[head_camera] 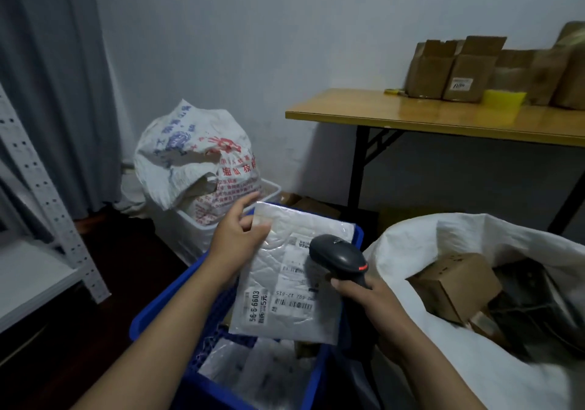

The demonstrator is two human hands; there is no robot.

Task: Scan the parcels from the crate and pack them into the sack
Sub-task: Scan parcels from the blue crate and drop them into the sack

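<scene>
I see my left hand [235, 238] pinching the top corner of a white padded parcel [272, 273], label up, over the blue crate [164, 299]. My right hand [367, 299] grips the black scanner [340, 256], its head above the label. Beside them on the right the white sack [411, 245] gapes, a cardboard box [456, 283] inside.

This is a small parcel storeroom or courier back room. A white perforated steel rack [47, 188], brown cardboard boxes [465, 71] on a wooden-topped folding table [380, 109] and white woven sacks [443, 362] surround a blue plastic crate [164, 297] of labelled white bubble mailers [278, 273], one under a black handheld barcode scanner [338, 254].
</scene>
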